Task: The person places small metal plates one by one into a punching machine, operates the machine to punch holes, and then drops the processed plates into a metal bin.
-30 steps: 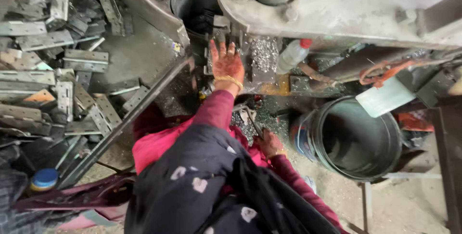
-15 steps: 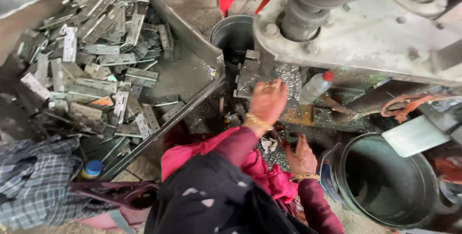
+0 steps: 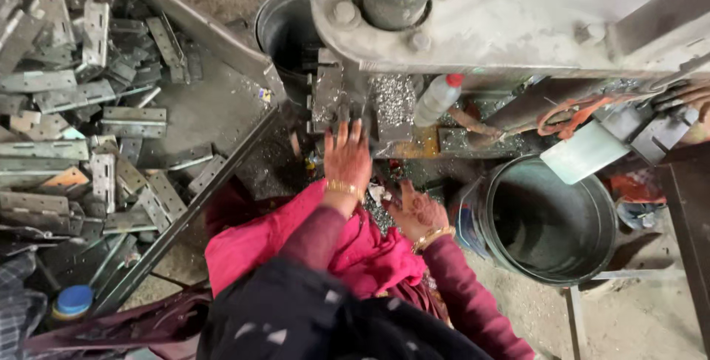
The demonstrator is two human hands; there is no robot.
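- Two hands of the person show. The left hand lies flat, fingers spread and pointing up at the press machine, fingertips touching the metal block at its base; it pinches nothing.
- The right hand sits lower, just beside the left wrist, fingers curled loosely over metal shavings; whether it grips anything, I cannot tell.
- One gold bangle is on the left wrist and one on the right.
- One plastic bottle with a red cap leans beside the shavings, right of the left hand.
- Two dark buckets: one bucket right of the right hand, a second bucket behind the block.
- A heap of metal hinges, too many to count, fills the tray on the left, well apart from both hands.
- One blue lid sits at the lower left.
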